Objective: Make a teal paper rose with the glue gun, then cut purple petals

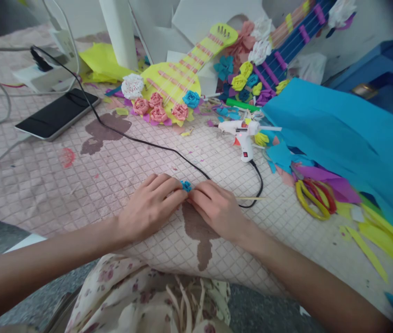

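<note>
Between my two hands, just above the quilted tablecloth, is a small blue paper flower (186, 186), mostly covered by fingers. My left hand (152, 206) is closed, its thumb and fingertips pinching the flower from the left. From the right, my right hand (219, 208) is also closed, with its fingertips pressed to the flower. A thin wooden stick (252, 198) lies just right of my right hand. Beyond it rests a white glue gun (244, 136), its black cord curving round towards my hands.
A yellow paper guitar (182, 74) with paper flowers lies at the back, beside a blue one (279, 53). Blue crepe paper (342, 134), scissors (312, 199) and scraps cover the right. A phone (57, 113) and a power strip (45, 76) are at left.
</note>
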Tool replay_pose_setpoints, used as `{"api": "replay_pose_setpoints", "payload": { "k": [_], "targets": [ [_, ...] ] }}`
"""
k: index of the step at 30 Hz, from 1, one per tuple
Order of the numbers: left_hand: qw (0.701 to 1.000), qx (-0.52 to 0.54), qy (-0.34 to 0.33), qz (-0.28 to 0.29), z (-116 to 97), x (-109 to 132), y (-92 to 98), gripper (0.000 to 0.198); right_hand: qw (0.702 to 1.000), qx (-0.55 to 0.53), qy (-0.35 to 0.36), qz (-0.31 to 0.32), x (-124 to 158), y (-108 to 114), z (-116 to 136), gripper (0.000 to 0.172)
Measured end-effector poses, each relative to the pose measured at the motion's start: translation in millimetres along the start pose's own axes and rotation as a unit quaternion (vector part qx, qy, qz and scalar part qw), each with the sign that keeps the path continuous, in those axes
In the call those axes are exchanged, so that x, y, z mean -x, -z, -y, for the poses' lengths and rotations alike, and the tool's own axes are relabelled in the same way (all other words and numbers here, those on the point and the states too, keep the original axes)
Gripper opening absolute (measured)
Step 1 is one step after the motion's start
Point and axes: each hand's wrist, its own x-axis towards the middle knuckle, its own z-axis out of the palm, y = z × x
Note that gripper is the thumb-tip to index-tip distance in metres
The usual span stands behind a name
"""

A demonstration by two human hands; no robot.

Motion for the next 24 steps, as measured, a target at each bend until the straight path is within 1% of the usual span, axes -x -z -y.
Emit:
{"api": "replay_pose_setpoints", "payload": {
  "k": [3, 7, 14, 21, 24],
  "targets": [
    [0.999, -0.007, -0.024, -0.021, 0.8, -0.2, 0.5, 0.007, 1.0, 0.002, 0.003, -0.001, -0.3, -0.5, 0.5, 0.018],
    [0.998, -0.022, -0.044, -0.029, 2.1, 0.0, 2.5, 0.008, 1.0, 0.007, 0.004, -0.001, -0.6, -0.2, 0.5, 0.018],
    [0.992, -0.085, -0.072, -0.055, 1.7, 1.0, 5.3, 0.012, 1.0, 0.016, 0.002, 0.001, -0.2, -2.3, 0.1, 0.02],
    [0.992, -0.09, -0.077, -0.035, 0.1, -2.2, 6.1, 0.016, 0.999, -0.01, -0.015, -0.03, -0.3, -0.6, 2.5, 0.02],
    [0.993, -0.087, -0.071, -0.031, -0.1, -2.3, 5.0, 0.017, 0.999, -0.001, -0.006, -0.035, 1.4, -1.0, 2.4, 0.018]
  ]
}}
